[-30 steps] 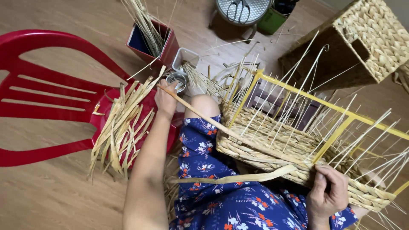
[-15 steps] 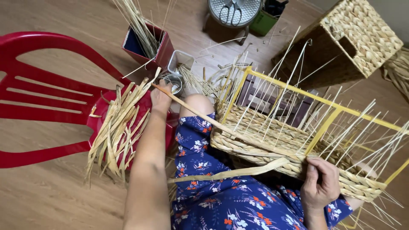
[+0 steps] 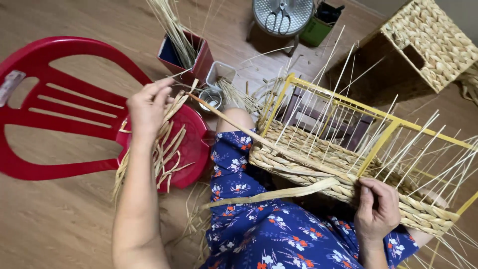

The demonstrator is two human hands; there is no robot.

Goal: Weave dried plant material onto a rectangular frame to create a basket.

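Woven rows cover only the lower band of the basket (image 3: 348,174) at right; bare stakes stand above. Your right hand (image 3: 377,211) pinches its rim; farther left, your left hand (image 3: 148,107) grips straw strips (image 3: 167,149) on the red chair (image 3: 59,124).

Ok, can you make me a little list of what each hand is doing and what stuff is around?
left hand: picking at straw strips on the red chair
right hand: pressing the woven rim of the half-made basket
basket frame: yellow, thin stakes sticking up
lap: one long strip lies across it
floor behind: red box of straw, finished basket
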